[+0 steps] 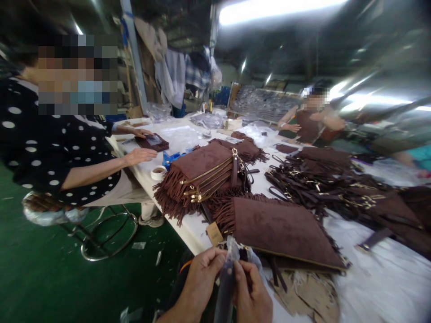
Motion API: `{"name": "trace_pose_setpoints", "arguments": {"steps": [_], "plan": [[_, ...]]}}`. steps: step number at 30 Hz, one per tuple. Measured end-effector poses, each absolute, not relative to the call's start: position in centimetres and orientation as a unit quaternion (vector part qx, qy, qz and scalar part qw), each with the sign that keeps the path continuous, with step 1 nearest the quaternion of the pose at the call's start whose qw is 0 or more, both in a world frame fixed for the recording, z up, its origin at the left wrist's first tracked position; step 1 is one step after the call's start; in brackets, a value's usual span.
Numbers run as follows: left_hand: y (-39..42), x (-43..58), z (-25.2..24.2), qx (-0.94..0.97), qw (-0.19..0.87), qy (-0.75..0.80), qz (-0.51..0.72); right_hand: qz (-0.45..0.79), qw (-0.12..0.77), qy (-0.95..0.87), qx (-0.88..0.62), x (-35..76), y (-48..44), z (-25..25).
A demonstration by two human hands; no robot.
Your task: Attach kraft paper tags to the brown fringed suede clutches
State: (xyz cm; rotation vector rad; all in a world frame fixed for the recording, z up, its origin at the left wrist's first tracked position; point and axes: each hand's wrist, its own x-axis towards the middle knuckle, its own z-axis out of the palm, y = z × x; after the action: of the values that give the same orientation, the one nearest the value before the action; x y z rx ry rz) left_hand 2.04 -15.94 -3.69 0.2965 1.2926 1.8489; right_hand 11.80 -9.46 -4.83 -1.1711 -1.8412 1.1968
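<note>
Just over the table's near edge, my left hand (pixel 204 278) pinches a dark strap (pixel 225 289) from the left, near its upper end. The fingers of my right hand (pixel 251 285) close on the same strap from the right. Clear plastic film (pixel 232 249) wraps its top end, and a small round stud shows on the strap. Right beyond my hands lies a brown fringed bag (pixel 286 229) with a gold zip along its near edge. A tan paper tag (pixel 214 233) sits beside its fringe.
Stacked fringed bags (pixel 205 166) stand farther left, by a small white cup (pixel 158 173). A heap of straps and bags (pixel 336 179) covers the right side. Brown paper (pixel 303 296) lies near right. A seated co-worker (pixel 67 152) handles a brown piece at left; another person (pixel 310 121) works opposite.
</note>
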Motion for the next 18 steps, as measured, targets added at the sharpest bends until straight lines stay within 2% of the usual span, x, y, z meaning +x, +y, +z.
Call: {"name": "trace_pose_setpoints", "arguments": {"steps": [8,11,14,18], "plan": [[-15.4,0.9,-3.8,0.032,0.518,0.436,0.735,0.419,0.33,-0.715,-0.452,11.6,-9.5,-5.3],[-14.9,1.0,-4.1,0.016,0.52,0.431,0.737,0.322,0.356,-0.771,-0.418,11.2,-10.0,-5.9],[-14.6,1.5,-3.5,0.002,0.475,0.441,0.762,0.185,0.38,-0.843,-0.334,10.8,-10.7,-6.7],[-15.7,1.9,-2.9,0.019,0.432,0.503,0.748,0.04,0.333,-0.896,-0.29,11.7,-11.7,-6.0]]}}
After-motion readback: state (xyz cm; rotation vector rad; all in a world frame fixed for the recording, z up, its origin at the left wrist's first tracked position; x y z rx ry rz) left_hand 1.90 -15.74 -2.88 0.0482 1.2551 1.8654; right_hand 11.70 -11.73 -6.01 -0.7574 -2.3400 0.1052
